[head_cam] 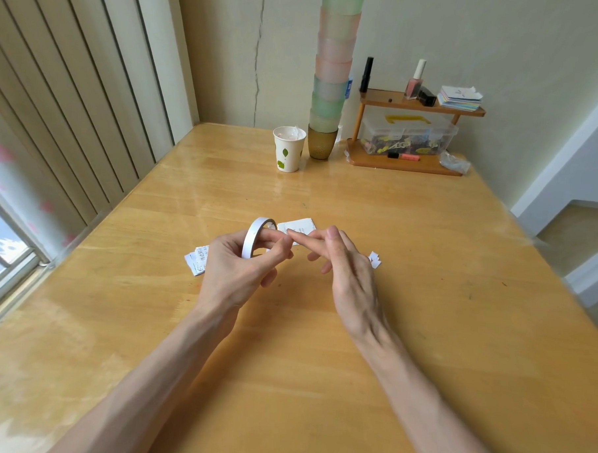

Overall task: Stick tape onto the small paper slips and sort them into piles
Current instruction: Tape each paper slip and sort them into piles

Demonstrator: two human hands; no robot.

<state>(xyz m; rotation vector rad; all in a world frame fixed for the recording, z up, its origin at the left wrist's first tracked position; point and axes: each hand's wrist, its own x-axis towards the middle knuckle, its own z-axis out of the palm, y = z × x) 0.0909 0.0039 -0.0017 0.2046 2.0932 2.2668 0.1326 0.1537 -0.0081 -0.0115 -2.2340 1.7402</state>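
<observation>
Your left hand [234, 271] grips the tape roll [250, 239]; your right hand [350, 273] holds nothing, fingers straight; the paper slip [302, 225] has print too small to read

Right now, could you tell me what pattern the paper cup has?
The cup is white with green leaf prints, clearest in the head view.

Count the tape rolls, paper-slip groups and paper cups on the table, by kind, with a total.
Tape roll: 1
Paper-slip groups: 3
Paper cup: 1
Total: 5
</observation>
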